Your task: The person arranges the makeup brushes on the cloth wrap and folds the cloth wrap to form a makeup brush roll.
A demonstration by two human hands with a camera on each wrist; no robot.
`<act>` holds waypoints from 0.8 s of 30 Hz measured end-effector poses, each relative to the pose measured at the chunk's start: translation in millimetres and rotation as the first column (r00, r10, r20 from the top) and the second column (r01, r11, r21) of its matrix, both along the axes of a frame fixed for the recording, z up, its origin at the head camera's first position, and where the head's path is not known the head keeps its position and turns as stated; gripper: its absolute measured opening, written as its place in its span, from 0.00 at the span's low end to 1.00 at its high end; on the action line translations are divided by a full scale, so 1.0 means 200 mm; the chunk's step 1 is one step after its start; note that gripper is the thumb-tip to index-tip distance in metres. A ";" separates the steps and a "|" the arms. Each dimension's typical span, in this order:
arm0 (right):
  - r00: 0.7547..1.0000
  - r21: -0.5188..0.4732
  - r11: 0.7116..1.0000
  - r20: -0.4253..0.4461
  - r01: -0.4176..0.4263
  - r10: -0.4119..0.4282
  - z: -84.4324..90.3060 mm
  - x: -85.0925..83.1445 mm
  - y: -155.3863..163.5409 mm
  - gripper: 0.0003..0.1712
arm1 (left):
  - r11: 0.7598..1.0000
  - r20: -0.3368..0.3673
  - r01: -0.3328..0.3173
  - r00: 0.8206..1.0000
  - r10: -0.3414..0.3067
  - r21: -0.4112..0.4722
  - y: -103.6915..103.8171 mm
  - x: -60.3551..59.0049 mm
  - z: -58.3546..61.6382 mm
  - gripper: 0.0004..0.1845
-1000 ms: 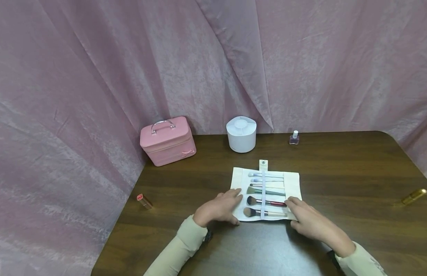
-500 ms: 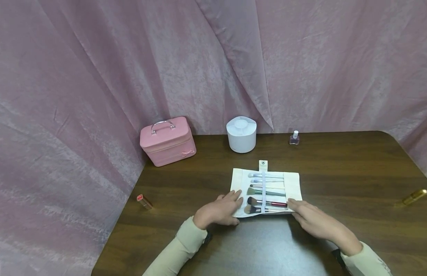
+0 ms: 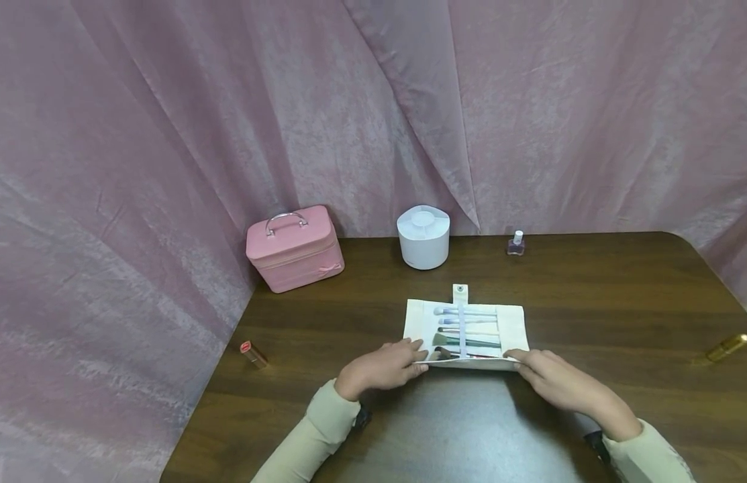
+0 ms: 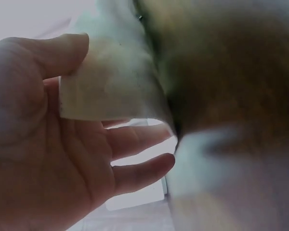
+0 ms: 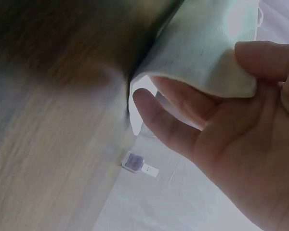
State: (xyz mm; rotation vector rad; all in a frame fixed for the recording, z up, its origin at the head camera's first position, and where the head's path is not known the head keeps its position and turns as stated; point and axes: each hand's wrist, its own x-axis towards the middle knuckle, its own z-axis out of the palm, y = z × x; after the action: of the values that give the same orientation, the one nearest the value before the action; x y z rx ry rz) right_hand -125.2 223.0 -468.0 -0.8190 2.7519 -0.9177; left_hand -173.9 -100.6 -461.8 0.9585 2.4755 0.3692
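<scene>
A white fabric makeup brush roll point(image 3: 514, 325) lies on the table with its near edge lifted and curled up. Several makeup brushes, including a green one point(image 3: 470, 341), sit under its lengthwise strap; the nearest are partly covered by the curl. At the near left corner my left hand point(image 3: 382, 367) pinches the edge, thumb outside and fingers inside. My right hand point(image 3: 560, 382) pinches the near right corner the same way. Both wrist views show the raised cloth point(image 4: 111, 82) between thumb and fingers. A snap tab point(image 3: 460, 292) sticks out from the far edge.
Along the back stand a pink vanity case point(image 3: 294, 248), a white lidded container point(image 3: 423, 241) and a small nail polish bottle point(image 3: 515, 244). A lipstick point(image 3: 254, 354) is at the left, and a gold tube point(image 3: 726, 348) at the right. Pink curtains point(image 3: 373, 114) hang behind the table.
Both hands have lifted the roll's near edge and turned it up and away. The nearest brushes, flat and visible a second ago, are now partly hidden by the curled cloth.
</scene>
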 end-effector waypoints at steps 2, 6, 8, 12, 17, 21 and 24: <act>1.000 -0.013 1.000 -0.007 -0.016 0.016 0.01 -0.01 0.01 0.14 | 0.998 0.013 0.006 1.000 -0.007 0.059 -0.01 -0.02 0.01 0.22; 0.999 -0.064 0.996 -0.008 -0.054 0.054 0.02 -0.03 0.03 0.10 | 0.986 0.062 0.002 0.998 -0.012 0.165 -0.02 -0.06 0.02 0.17; 0.998 -0.086 0.994 0.000 -0.069 0.069 0.03 -0.04 0.04 0.10 | 0.981 0.080 -0.012 0.997 -0.004 0.192 -0.02 -0.07 0.03 0.18; 0.996 -0.124 0.989 0.021 -0.080 0.083 0.03 -0.08 0.05 0.15 | 0.976 0.084 -0.073 0.995 0.057 0.205 -0.02 -0.10 0.04 0.20; 0.998 -0.154 0.986 0.012 -0.066 0.068 0.03 -0.11 0.06 0.18 | 0.967 0.059 -0.135 0.990 0.125 0.216 -0.01 -0.16 0.03 0.22; 1.000 -0.158 0.987 -0.006 -0.031 0.031 0.02 -0.15 0.06 0.18 | 0.962 0.048 -0.170 0.985 0.164 0.215 0.00 -0.20 0.02 0.22; 1.000 -0.154 0.988 -0.004 -0.004 0.003 0.03 -0.17 0.06 0.19 | 0.957 0.045 -0.193 0.981 0.188 0.215 0.01 -0.22 0.02 0.22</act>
State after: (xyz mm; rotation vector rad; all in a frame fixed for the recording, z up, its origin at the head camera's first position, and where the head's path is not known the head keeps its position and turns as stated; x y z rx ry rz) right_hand -159.2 234.6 -462.7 -0.8496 2.7082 -1.1414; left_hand -218.6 -98.9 -458.7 0.7920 2.5504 0.7260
